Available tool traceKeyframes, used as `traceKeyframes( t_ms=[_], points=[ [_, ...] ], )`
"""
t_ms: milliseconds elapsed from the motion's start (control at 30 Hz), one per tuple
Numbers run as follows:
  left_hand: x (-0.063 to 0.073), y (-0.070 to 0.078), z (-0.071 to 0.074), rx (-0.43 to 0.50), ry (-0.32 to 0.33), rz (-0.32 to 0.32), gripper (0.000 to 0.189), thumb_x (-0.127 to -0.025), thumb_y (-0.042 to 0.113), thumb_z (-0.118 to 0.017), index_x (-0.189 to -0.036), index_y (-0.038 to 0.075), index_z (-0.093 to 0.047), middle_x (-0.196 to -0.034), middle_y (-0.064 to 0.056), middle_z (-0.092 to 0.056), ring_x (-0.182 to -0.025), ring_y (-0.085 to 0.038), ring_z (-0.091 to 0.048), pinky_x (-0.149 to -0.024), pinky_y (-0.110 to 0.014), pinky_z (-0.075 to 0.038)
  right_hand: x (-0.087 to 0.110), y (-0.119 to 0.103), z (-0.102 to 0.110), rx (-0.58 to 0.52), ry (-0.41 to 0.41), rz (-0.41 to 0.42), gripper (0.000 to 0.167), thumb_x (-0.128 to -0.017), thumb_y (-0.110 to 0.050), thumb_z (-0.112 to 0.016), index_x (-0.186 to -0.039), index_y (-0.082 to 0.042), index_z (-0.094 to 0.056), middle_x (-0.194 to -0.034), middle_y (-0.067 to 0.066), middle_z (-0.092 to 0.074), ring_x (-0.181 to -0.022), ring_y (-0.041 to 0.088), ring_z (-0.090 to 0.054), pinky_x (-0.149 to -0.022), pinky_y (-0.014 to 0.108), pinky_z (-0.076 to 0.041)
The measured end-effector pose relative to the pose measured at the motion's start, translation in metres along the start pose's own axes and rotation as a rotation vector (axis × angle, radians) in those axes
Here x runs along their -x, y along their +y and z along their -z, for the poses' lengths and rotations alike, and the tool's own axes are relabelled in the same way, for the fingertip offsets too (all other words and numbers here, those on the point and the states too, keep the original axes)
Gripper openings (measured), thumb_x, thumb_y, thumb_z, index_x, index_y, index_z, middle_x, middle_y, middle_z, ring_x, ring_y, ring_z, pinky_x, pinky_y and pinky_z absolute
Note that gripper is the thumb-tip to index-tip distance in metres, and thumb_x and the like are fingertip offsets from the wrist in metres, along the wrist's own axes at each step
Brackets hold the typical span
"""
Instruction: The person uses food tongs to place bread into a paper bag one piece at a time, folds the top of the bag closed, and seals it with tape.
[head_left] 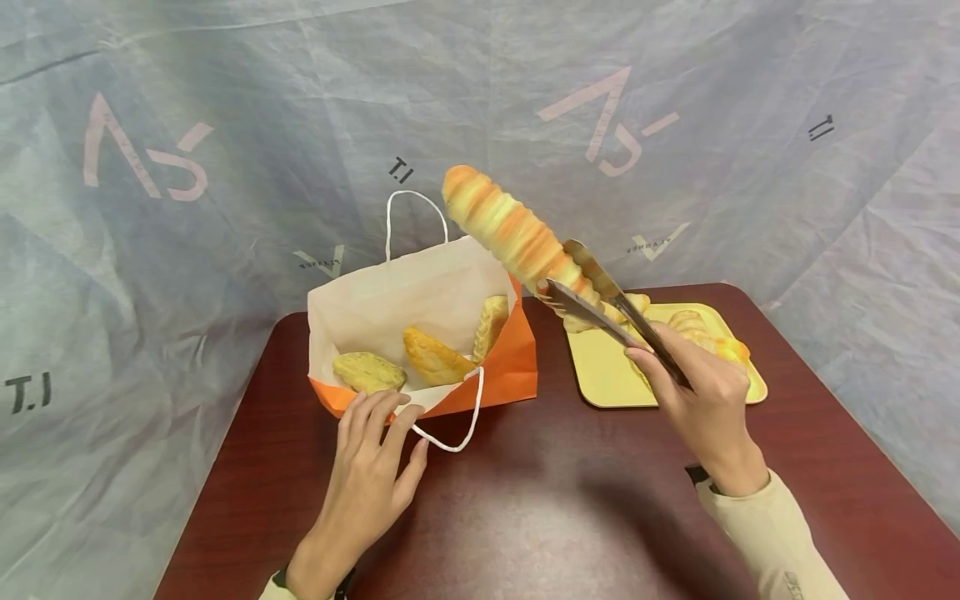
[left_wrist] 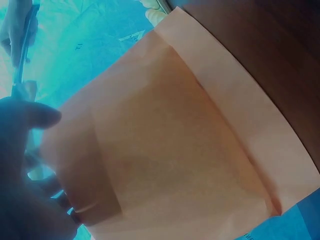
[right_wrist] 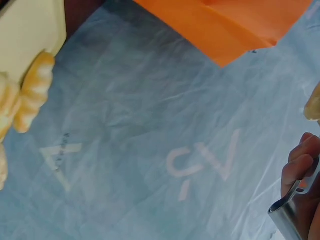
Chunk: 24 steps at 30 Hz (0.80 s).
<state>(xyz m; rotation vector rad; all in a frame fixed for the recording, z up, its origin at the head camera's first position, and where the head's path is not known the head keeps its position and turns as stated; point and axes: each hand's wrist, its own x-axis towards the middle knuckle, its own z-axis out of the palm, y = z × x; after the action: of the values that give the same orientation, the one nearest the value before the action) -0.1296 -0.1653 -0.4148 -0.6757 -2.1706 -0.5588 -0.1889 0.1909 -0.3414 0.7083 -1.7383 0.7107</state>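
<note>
My right hand point(head_left: 701, 387) grips a pair of metal tongs point(head_left: 637, 321), whose arms clasp a long ridged bread roll point(head_left: 517, 229). The roll tilts up to the left, its far end high beside the paper bag's back rim. My left hand point(head_left: 371, 462) has its fingertips at the front rim of the orange paper bag point(head_left: 517, 358), thumb held apart. Inside the white-lined bag lie an oval bread point(head_left: 369, 372), a golden bread point(head_left: 435, 357) and a braided-looking bread point(head_left: 491, 327). In the left wrist view the bag's outer wall point(left_wrist: 160, 130) fills the middle.
To the right, a yellow tray point(head_left: 600, 375) carries more breads point(head_left: 693, 329), partly hidden behind the right hand and tongs. White cord handles point(head_left: 468, 429) stick out from the bag. Everything stands on a dark red table point(head_left: 510, 517), with a grey printed sheet point(head_left: 315, 125) hanging behind it.
</note>
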Motion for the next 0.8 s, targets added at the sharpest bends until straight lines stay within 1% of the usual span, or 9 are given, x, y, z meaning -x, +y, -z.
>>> traceKeyframes(
  t_ms=[67, 167, 233, 300, 600, 800],
  points=[
    [0.000, 0.001, 0.000, 0.002, -0.003, 0.001, 0.033, -0.102, 0.030, -0.047, -0.116, 0.005, -0.062, -0.120, -0.017, -0.059, -0.117, -0.039, -0.051, -0.107, -0.059, -0.029, -0.005, -0.001, -0.005, 0.003, 0.013, 0.014, 0.046, -0.095, -0.043, -0.065, -0.094, 0.002, -0.075, -0.065, 0.004, -0.063, -0.046, 0.010, -0.043, -0.047, 0.024, -0.034],
    [0.001, 0.002, 0.000, 0.002, -0.006, 0.005, 0.033, -0.102, 0.030, -0.047, -0.116, 0.005, -0.063, -0.119, -0.017, -0.059, -0.117, -0.038, -0.051, -0.107, -0.059, -0.029, -0.012, -0.003, -0.013, 0.010, 0.022, 0.024, 0.046, -0.094, -0.044, -0.065, -0.093, 0.001, -0.075, -0.060, 0.000, -0.057, -0.044, 0.009, -0.036, -0.044, 0.025, -0.029],
    [0.001, 0.003, 0.000, -0.001, -0.005, 0.006, 0.032, -0.101, 0.029, -0.048, -0.116, 0.005, -0.063, -0.119, -0.017, -0.059, -0.117, -0.038, -0.051, -0.107, -0.059, -0.029, -0.016, -0.005, -0.018, 0.007, 0.016, 0.026, 0.045, -0.094, -0.044, -0.065, -0.093, 0.000, -0.075, -0.058, -0.001, -0.055, -0.045, 0.009, -0.033, -0.043, 0.026, -0.026],
    [0.001, 0.003, 0.001, -0.003, -0.004, 0.005, 0.031, -0.101, 0.029, -0.048, -0.116, 0.005, -0.063, -0.119, -0.016, -0.059, -0.117, -0.039, -0.051, -0.107, -0.060, -0.029, -0.019, -0.006, -0.023, -0.002, 0.005, 0.028, 0.044, -0.094, -0.044, -0.066, -0.093, 0.000, -0.075, -0.058, -0.001, -0.054, -0.045, 0.009, -0.032, -0.043, 0.026, -0.026],
    [0.001, 0.006, 0.003, -0.017, -0.006, -0.003, 0.032, -0.101, 0.028, -0.047, -0.117, 0.005, -0.062, -0.119, -0.016, -0.058, -0.117, -0.039, -0.051, -0.108, -0.059, -0.029, -0.027, 0.000, -0.039, -0.039, -0.083, 0.057, 0.039, -0.094, -0.041, -0.065, -0.097, -0.003, -0.073, -0.061, -0.001, -0.054, -0.046, 0.009, -0.038, -0.044, 0.025, -0.027],
    [0.003, 0.008, 0.004, -0.026, -0.002, 0.002, 0.031, -0.101, 0.027, -0.048, -0.117, 0.005, -0.062, -0.119, -0.016, -0.058, -0.117, -0.039, -0.051, -0.108, -0.058, -0.029, -0.029, 0.002, -0.050, -0.090, -0.116, 0.082, 0.036, -0.094, -0.039, -0.068, -0.100, -0.004, -0.074, -0.071, 0.004, -0.065, -0.051, 0.011, -0.047, -0.047, 0.028, -0.037]
  ],
)
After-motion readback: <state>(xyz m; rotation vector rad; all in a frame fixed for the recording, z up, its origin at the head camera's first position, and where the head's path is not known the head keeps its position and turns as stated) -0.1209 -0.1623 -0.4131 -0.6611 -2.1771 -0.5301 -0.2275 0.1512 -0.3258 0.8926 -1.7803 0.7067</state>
